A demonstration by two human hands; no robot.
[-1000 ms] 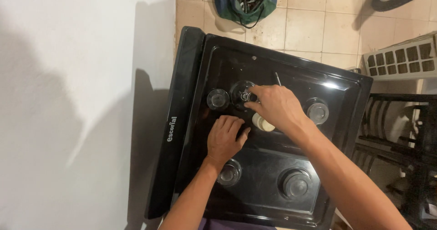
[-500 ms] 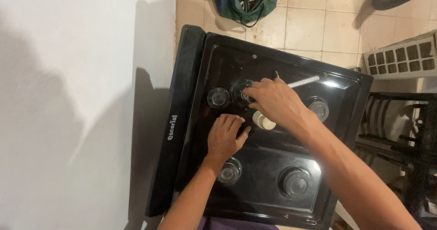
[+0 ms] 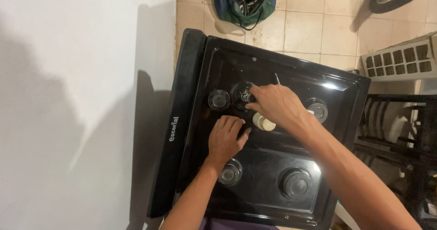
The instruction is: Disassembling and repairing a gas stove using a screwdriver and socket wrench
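Note:
A black gas stove top (image 3: 268,66) lies below me with its grates off. My right hand (image 3: 277,104) reaches across it, fingertips pinched on a small metal burner fitting (image 3: 246,96) in the upper-left burner well. A thin metal tool shaft (image 3: 276,79) sticks out behind that hand. My left hand (image 3: 225,139) rests flat on the stove surface just below that well, fingers curled, holding nothing I can see. A small cream-coloured round part (image 3: 264,122) lies between the two hands.
Other burner seats show at the left (image 3: 219,99), right (image 3: 317,110), lower left (image 3: 230,174) and lower right (image 3: 296,183). A white wall (image 3: 82,102) is on the left. On the tiled floor sit a tool bag (image 3: 246,2), a grille-like crate (image 3: 398,59) and black grates (image 3: 400,130).
My right hand has shifted slightly at the upper-left burner, its fingers turning on the fitting. The left hand has stayed in place.

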